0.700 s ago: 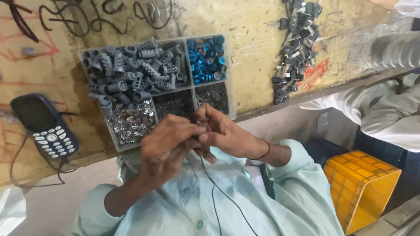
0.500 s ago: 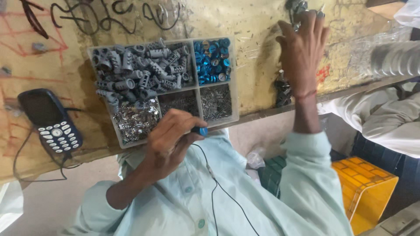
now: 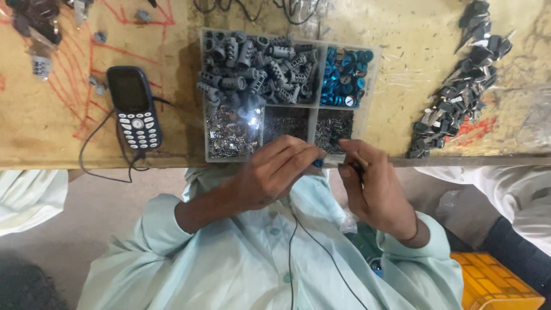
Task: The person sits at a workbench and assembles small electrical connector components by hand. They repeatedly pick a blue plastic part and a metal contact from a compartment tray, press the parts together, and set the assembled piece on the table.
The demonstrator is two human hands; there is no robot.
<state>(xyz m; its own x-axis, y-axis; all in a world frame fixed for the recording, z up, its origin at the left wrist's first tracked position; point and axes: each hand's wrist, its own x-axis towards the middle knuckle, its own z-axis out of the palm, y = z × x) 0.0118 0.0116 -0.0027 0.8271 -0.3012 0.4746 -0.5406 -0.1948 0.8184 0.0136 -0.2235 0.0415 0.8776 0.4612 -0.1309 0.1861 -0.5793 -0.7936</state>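
1. Left hand (image 3: 270,175) is holding a small blue part (image 3: 317,163); the grip is closed tight around it at the near edge of the tabletop (image 3: 69,123).
2. Right hand (image 3: 373,189) is sitting just right of it. The grip is narrow, with the fingertips (image 3: 347,170) pinching something dark that is too small to tell.
3. A black wire (image 3: 294,229) is running from the hands down over the shirt.
4. A divided tray (image 3: 203,92) is lying just beyond the hands, carrying grey plugs (image 3: 252,63) far left, blue caps (image 3: 344,74) far right and small metal bits in the near compartments.
5. A phone (image 3: 133,106) is lying left of the tray, and a pile of dark parts (image 3: 459,97) is lying well right.
6. Step, as I judge it: the two hands are fitting small pieces together at the fingertips.
7. The next move is calling for steady alignment, keeping the blue part pinched.
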